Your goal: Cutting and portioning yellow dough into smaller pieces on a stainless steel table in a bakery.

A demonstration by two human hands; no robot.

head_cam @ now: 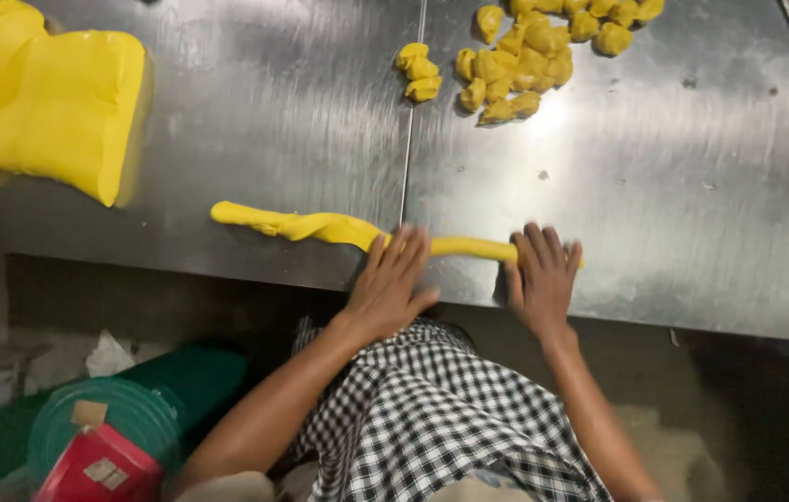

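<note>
A big block of yellow dough sat at the far left of the steel table. Small cut dough pieces lay heaped farther back. Below stood a green bucket and a red box.

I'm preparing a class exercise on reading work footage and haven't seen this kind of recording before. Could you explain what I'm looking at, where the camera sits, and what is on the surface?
There is one picture, from a camera worn on a person's head, looking down. No machine is involved: the left hand and right hand are bare, pressed flat on a long yellow dough rope lying on a steel table. Nothing is gripped; the palms rest on top. A large yellow dough block sits far left, and a pile of small dough pieces lies at the top. A checked garment shows below.
</note>
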